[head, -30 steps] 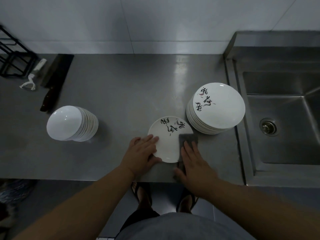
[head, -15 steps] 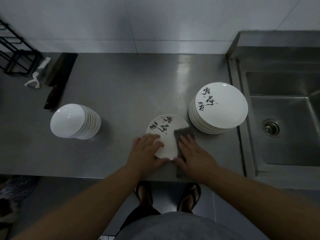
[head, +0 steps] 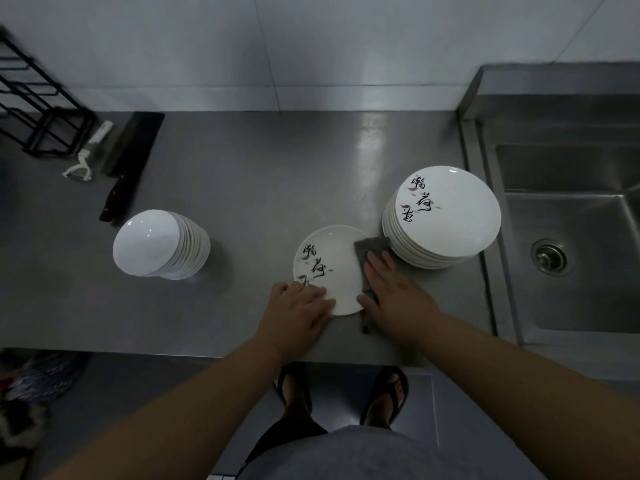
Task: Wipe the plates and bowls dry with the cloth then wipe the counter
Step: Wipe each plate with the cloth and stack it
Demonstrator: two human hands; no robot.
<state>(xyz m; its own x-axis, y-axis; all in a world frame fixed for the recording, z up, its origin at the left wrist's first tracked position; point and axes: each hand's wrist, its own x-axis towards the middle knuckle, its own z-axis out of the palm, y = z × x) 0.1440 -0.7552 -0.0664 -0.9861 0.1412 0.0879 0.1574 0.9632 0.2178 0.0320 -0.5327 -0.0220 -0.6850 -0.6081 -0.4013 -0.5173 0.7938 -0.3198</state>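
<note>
A single white plate (head: 329, 268) with black brush lettering lies flat on the steel table (head: 263, 188), near its front edge and a little right of the middle. A grey cloth (head: 370, 251) is draped over the plate's right rim, one end running down onto the table toward the near edge. The right hand (head: 394, 296) lies on the cloth with its fingers (head: 377, 268) straight and close together, pressing the cloth flat against the plate's right side; the thumb rests by the plate's near right rim. The left hand (head: 298, 313) rests on the plate's near left part, its fingers (head: 317, 292) extended across the rim and lying flat on the white surface, gripping nothing.

Just to the right of the plate and farther back stands a stack of plates (head: 443, 220) with the same lettering on the top one; the cloth's far corner comes just beside the foot of this stack. Well to the left stands a stack of bowls (head: 159, 245), white, leaning slightly. Farther back on the left lie a cleaver (head: 130, 161) with a dark handle and, just beside it, a white peeler (head: 88, 157), next to a black wire rack (head: 38, 109) at the far left. A steel sink (head: 568, 244) with a round drain sits at the right end of the table. Below the table edge two feet in sandals (head: 384, 396) stand on the floor.
</note>
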